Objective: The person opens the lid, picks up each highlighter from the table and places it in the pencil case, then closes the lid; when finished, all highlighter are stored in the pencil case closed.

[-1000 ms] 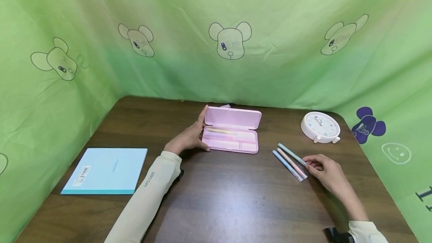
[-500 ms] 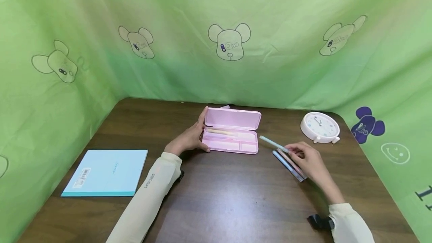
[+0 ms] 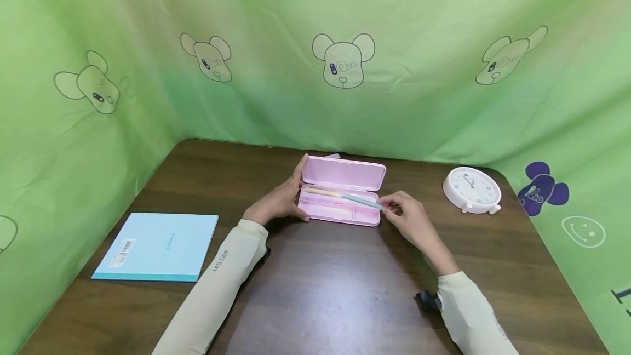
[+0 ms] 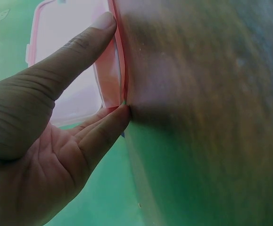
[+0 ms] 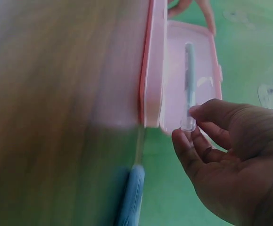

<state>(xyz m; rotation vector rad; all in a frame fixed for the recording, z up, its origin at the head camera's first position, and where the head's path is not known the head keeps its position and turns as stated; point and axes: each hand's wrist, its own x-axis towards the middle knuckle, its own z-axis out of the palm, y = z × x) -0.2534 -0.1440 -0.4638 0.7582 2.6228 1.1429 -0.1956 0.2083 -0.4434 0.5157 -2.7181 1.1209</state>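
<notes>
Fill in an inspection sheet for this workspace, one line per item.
Surface: brown table, glare toward the front.
Job's things: pink case open; yellow pen in its rear compartment; teal pen over its right part, resting or raised unclear.
Clutter: blue notebook at left, white clock at right; blurred blue item, unclear.
Hands: left hand holds the case's left end; right hand pinches the teal pen.
Cables: nothing seen.
Surroundings: printed green curtain.

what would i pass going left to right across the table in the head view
light blue notebook, left hand, open pink pencil case, right hand, white clock
</notes>
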